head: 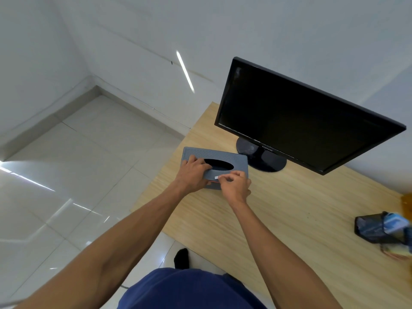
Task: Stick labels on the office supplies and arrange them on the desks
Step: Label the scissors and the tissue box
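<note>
Blurred black holder (376,228) and orange thing (406,200) at the right edge, both partly out of frame.

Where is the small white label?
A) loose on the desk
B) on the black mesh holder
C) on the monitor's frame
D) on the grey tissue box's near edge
D: the white label sits at the near edge of the grey tissue box, pinched by the right hand.

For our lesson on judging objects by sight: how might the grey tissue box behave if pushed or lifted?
The grey tissue box would probably slide, not tip: it lies low and flat on the wooden desk. It seems stiff, its edges straight under the left hand resting on it. No tissue shows in its slot, so possibly light.
</note>
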{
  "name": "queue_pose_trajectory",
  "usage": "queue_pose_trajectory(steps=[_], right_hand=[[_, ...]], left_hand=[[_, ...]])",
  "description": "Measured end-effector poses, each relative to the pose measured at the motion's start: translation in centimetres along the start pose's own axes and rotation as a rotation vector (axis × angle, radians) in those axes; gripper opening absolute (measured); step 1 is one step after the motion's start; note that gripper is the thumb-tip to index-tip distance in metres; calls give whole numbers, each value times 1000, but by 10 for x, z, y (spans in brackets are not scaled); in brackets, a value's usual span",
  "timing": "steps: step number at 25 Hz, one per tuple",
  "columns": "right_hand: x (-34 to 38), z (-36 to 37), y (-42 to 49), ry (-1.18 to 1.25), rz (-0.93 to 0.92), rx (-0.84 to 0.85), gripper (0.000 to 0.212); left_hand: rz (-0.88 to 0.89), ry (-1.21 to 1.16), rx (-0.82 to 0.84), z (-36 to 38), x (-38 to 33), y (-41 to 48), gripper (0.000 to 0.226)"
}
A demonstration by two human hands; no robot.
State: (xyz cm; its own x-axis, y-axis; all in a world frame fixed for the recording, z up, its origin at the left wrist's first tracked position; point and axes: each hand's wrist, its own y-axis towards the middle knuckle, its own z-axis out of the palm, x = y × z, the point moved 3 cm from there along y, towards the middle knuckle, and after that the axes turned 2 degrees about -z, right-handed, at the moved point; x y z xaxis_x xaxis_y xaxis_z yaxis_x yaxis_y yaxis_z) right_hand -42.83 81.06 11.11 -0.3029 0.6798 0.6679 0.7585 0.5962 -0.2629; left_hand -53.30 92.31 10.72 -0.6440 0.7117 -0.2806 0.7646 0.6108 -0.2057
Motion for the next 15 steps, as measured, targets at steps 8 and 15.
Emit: queue_pose_trajectory(steps=[8, 15], right_hand=[[-2, 12, -1, -13, -81, -51, 8], [0, 10, -3, -10, -144, -67, 11]], left_hand=[[-23, -173, 37, -1, 6, 4, 44], [-106, -190, 34, -1, 5, 9, 48]])
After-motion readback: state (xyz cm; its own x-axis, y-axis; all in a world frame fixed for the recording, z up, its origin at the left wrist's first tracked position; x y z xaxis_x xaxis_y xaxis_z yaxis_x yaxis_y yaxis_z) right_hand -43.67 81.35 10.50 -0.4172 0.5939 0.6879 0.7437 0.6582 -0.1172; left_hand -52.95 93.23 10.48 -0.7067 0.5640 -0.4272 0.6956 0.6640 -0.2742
